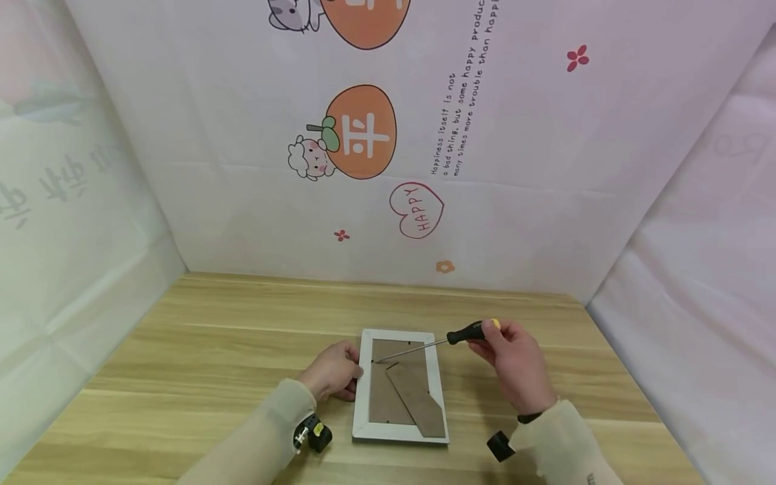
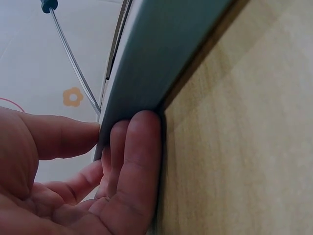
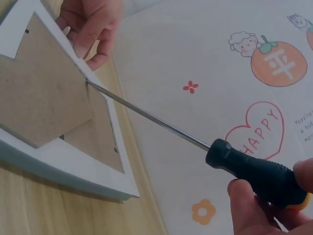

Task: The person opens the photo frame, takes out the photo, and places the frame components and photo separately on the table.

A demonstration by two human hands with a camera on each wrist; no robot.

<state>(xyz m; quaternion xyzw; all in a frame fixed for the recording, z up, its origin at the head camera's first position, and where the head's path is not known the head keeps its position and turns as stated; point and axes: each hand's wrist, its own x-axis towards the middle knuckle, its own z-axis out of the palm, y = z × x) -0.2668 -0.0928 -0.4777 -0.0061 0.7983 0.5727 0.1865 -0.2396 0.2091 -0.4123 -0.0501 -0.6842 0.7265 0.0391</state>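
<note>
A white picture frame [image 1: 362, 407] lies back side up on the wooden table, its brown backing board [image 1: 382, 394] and stand leg [image 1: 417, 401] showing. My left hand [image 1: 333, 369] grips the frame's left edge. In the left wrist view the thumb [image 2: 68, 137] touches the rim while curled fingers [image 2: 139, 161] lie against the side. My right hand [image 1: 515, 364] holds a screwdriver [image 1: 465, 333] by its black and yellow handle. Its metal shaft [image 3: 156, 122] slants down leftward, and the tip meets a small dark tab [image 1: 372, 362] at the frame's left inner edge.
Other small dark tabs [image 1: 409, 343] sit along the frame's inner edges. The wooden table [image 1: 242, 337] spreads around the frame. White printed sheets [image 1: 515, 236] hang behind it and at both sides. Wrist cameras [image 1: 319, 434] are strapped to both arms.
</note>
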